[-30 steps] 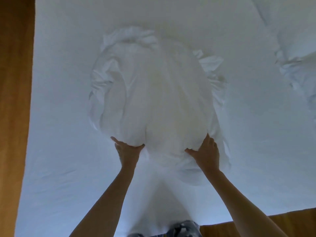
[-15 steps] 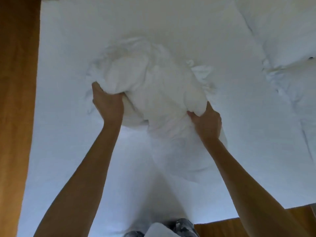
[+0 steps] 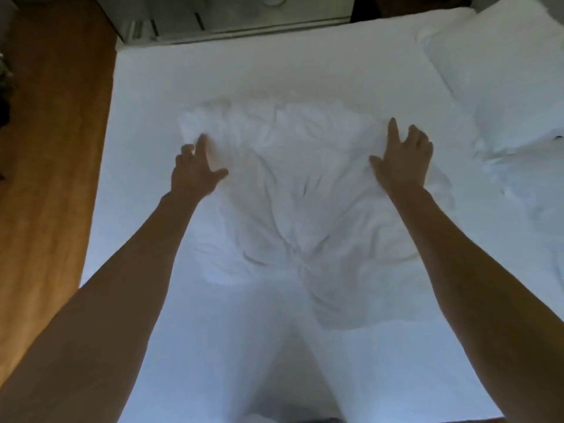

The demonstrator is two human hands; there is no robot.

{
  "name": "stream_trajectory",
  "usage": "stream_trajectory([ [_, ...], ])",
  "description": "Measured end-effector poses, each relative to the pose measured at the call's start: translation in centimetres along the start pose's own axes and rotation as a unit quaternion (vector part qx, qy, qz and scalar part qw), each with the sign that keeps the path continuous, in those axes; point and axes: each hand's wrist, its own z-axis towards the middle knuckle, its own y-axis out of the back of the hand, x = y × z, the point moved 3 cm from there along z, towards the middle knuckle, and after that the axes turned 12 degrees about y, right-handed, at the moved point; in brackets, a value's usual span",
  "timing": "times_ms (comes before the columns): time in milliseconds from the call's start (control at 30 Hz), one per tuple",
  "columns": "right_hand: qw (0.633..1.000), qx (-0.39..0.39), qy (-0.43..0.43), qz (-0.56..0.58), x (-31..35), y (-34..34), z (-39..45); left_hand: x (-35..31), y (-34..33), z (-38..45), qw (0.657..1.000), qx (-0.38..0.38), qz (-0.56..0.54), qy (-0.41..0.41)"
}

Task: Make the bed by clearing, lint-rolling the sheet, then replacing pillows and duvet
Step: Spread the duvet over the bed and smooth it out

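A person leans over a bed (image 3: pixel 146 117) with both arms stretched out, settling a white pillow (image 3: pixel 293 190) onto the bare white sheet (image 3: pixel 274 71). The pillow lies crumpled in the middle of the mattress, well short of the head end, where a second pillow (image 3: pixel 500 71) sits at the far right corner.

To do this step well, the pillow likely wants pressing flat from its centre outward, its bunched case smoothed and its corners squared before it is slid up beside its partner; pushing evenly with both palms should keep the filling from clumping to one side.

The left hand (image 3: pixel 195 172) hovers at the pillow's left edge, its fingers (image 3: pixel 200 141) loosely spread, the thumb held out; motion blur hides whether the fingertips touch the fabric. The right hand (image 3: pixel 403 160) rests flat on the pillow's right upper part, fingers extended and slightly apart, gripping nothing.

A wooden floor (image 3: pixel 48 178) runs along the bed's left side, and a pale cabinet (image 3: pixel 232 16) stands beyond the far edge.
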Motion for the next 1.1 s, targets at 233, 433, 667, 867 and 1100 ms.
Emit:
stream_trajectory([
  [233,0.989,0.126,0.075,-0.002,0.4,-15.0,-16.3,9.2,-18.3,-8.0,0.987,0.136,-0.015,0.082],
  [433,0.979,0.197,0.051,-0.021,-1.2,-23.0,-19.1,9.0,-26.1,-8.4,0.991,0.126,-0.017,0.027],
  [667,0.989,0.121,0.082,0.009,-3.3,-28.7,-17.0,11.3,-32.4,-10.0,0.999,-0.046,0.004,0.029],
  [867,0.985,0.126,0.116,0.026,-4.1,-26.0,-15.4,8.0,-29.4,-9.3,0.986,-0.062,-0.129,0.091],
  [1100,0.983,0.033,0.18,0.025,-5.2,-14.2,-13.9,3.2,-17.2,-10.6,0.952,-0.071,-0.295,0.045],
])
